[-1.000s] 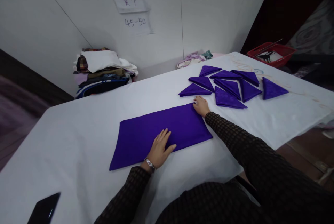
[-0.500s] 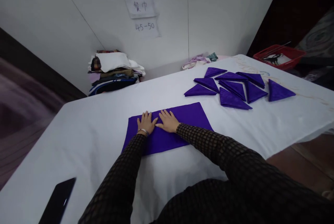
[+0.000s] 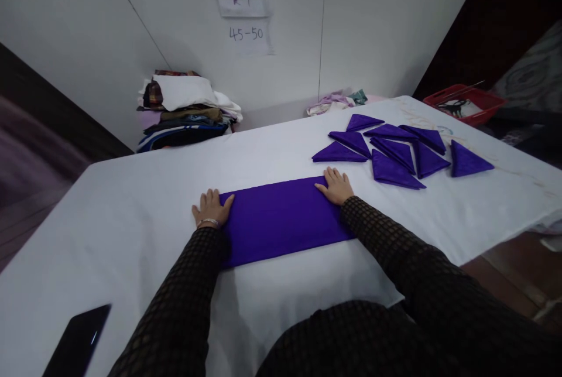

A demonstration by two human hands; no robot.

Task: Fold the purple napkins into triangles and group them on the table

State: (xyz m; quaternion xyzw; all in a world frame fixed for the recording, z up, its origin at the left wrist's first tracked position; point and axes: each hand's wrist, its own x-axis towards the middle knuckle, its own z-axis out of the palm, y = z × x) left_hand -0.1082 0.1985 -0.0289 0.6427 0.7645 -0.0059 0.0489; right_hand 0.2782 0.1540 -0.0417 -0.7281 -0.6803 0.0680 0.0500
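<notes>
1. While the left hand [image 3: 213,210] and right hand [image 3: 337,188] rest, fingers spread, the purple cloth [image 3: 281,219] lies left of the folded triangles [image 3: 394,171], long axis running hand to hand!
2. Left straddles the end farther from the triangles, right covers the corner nearer them; both touch, neither closer.
3. Smooth, plain and flat: a neat deep-purple rectangle.
</notes>
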